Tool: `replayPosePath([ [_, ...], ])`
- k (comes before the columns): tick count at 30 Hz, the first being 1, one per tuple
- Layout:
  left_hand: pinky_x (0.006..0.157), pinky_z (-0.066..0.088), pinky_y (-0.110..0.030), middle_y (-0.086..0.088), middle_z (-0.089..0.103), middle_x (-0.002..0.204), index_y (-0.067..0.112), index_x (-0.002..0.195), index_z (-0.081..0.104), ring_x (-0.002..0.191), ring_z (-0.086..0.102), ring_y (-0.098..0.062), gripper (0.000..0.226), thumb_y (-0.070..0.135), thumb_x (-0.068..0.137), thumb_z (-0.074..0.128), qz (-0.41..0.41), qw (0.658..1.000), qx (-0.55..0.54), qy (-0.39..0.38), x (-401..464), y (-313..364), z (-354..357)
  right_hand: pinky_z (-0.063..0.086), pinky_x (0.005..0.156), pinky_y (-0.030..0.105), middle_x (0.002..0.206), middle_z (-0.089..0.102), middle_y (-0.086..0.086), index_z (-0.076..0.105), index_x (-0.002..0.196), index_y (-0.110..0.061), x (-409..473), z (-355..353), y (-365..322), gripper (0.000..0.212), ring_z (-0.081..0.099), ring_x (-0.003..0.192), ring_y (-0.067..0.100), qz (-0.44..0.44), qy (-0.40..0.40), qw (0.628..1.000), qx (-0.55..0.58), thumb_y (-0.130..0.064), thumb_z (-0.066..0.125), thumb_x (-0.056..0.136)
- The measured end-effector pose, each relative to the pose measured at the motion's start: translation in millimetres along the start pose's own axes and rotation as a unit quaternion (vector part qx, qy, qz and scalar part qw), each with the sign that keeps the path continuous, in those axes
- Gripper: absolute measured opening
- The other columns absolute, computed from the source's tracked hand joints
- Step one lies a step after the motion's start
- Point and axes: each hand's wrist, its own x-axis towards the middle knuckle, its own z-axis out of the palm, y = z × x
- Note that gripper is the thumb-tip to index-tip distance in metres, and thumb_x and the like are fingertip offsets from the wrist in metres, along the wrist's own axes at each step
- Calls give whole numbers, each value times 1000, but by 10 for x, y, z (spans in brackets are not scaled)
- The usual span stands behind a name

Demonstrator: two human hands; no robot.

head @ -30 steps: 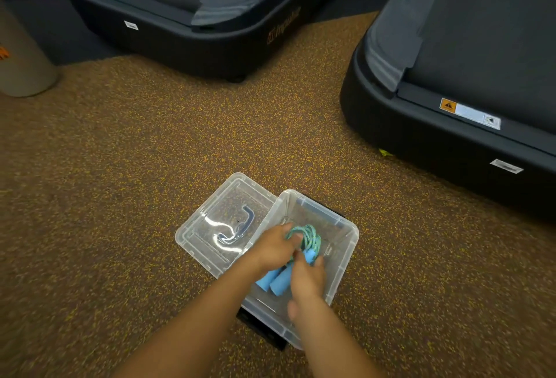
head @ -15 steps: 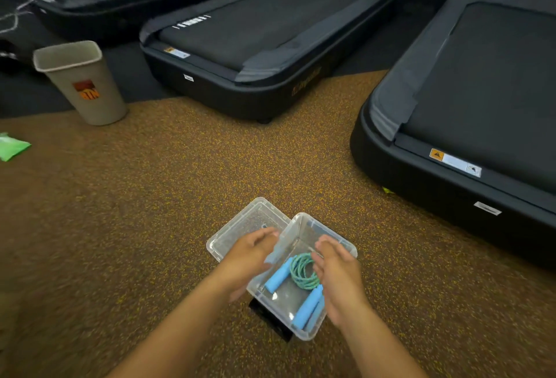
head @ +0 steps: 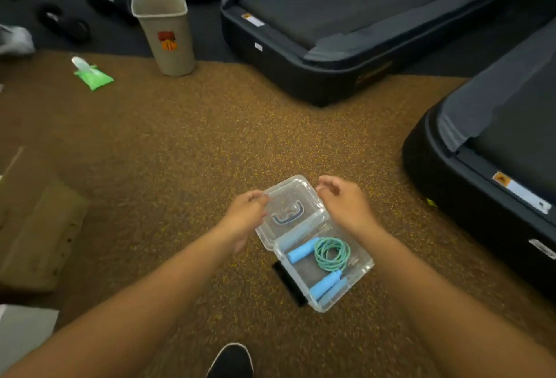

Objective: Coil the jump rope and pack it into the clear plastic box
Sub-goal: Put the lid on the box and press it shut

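Observation:
The clear plastic box [head: 362, 269] sits on the speckled floor. Inside it lies the jump rope, its teal cord [head: 332, 252] coiled between two light-blue handles [head: 302, 249] [head: 326, 284]. The clear lid [head: 293, 194], with a dark handle on top, is tilted over the box's far end. My left hand [head: 245, 215] pinches the lid's left edge. My right hand [head: 346, 204] curls its fingers on the lid's far right corner. Neither hand touches the rope.
Two black treadmills [head: 346, 25] [head: 496, 173] stand at the back and right. A beige waste bin [head: 167, 33], a green packet [head: 94, 76] and dumbbells [head: 64, 21] lie far left. A cardboard box [head: 36, 233] is at left. My black shoe [head: 231, 361] is below.
Both hands let go of the rope, which now lies coiled in the box. They took the lid from the floor at the left and brought it over the box's far end.

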Motion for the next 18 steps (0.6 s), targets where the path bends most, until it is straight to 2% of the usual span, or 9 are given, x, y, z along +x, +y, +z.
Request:
replayPosePath([
  [3, 105, 50, -45, -7, 65, 116, 12, 134, 56, 104, 63, -23, 35, 25, 102, 54, -13, 999, -11, 41, 265, -128, -31, 50, 109, 44, 138, 69, 4, 62, 141, -18, 357, 200, 73, 43, 64, 124, 23, -14, -19, 998, -51, -28, 60, 100],
  [5, 102, 51, -42, -6, 68, 105, 14, 120, 62, 92, 64, -20, 22, 23, 101, 56, -30, 998, -10, 52, 403, -249, -55, 49, 110, 42, 138, 68, 7, 60, 142, -15, 588, 332, 153, 44, 63, 126, 27, -14, -41, 996, -84, -30, 60, 100],
  [7, 90, 53, -35, -2, 68, 88, 16, 102, 64, 78, 63, -16, 9, 21, 100, 56, -44, 997, -1, 68, 514, -370, -69, 48, 111, 45, 140, 66, 9, 58, 144, -15, 790, 479, 262, 48, 60, 130, 30, -8, -69, 990, -121, -32, 60, 100],
  [10, 68, 47, -26, 2, 62, 79, 14, 115, 62, 67, 57, -10, 16, 18, 101, 54, -55, 994, 26, 85, 636, -480, -55, 49, 110, 44, 136, 68, 14, 56, 146, -14, 1053, 627, 410, 51, 60, 129, 34, -9, -87, 980, -177, -34, 61, 99],
  [14, 61, 45, -24, 5, 63, 88, 18, 125, 59, 71, 55, -6, 22, 20, 104, 53, -69, 992, 53, 96, 775, -613, -8, 46, 108, 41, 141, 64, 18, 55, 147, -12, 1334, 713, 528, 53, 57, 132, 36, 1, -101, 967, -235, -37, 60, 101],
  [15, 61, 45, -24, 4, 64, 92, 16, 128, 59, 71, 54, -5, 25, 20, 104, 52, -69, 991, 55, 98, 823, -656, 3, 46, 108, 40, 144, 62, 18, 54, 148, -11, 1394, 733, 551, 54, 55, 134, 37, 0, -107, 962, -251, -37, 59, 101],
  [18, 78, 45, -27, 3, 60, 99, 15, 138, 54, 77, 55, -10, 34, 16, 104, 50, -79, 990, 70, 93, 977, -746, 48, 47, 104, 38, 144, 61, 19, 56, 145, -9, 1565, 786, 612, 51, 55, 133, 38, -1, -124, 939, -320, -33, 60, 101],
])
